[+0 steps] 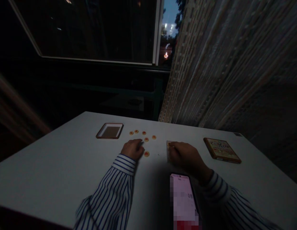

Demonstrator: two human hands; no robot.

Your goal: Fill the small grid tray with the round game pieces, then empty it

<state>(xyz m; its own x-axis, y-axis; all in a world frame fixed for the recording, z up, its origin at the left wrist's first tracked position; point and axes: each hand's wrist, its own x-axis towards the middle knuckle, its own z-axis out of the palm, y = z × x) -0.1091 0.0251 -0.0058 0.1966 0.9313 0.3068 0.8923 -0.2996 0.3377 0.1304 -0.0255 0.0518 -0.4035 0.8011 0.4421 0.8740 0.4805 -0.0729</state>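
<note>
My left hand (133, 149) rests on the white table (57, 166) with its fingers curled, fingertips among several small round yellow tokens (146, 139). One token (146, 154) lies just right of its knuckles. Whether a token is under the fingers is hidden. My right hand (184, 155) is closed over a small pale stack of cards (167, 146), of which only the left edge shows. Both arms wear blue-and-white striped sleeves.
An open box tray (109, 130) with a dark inside lies at the back left of the tokens. A printed box lid (221, 150) lies at the right. A lit phone (184, 199) lies near the front edge. A brick wall stands close on the right.
</note>
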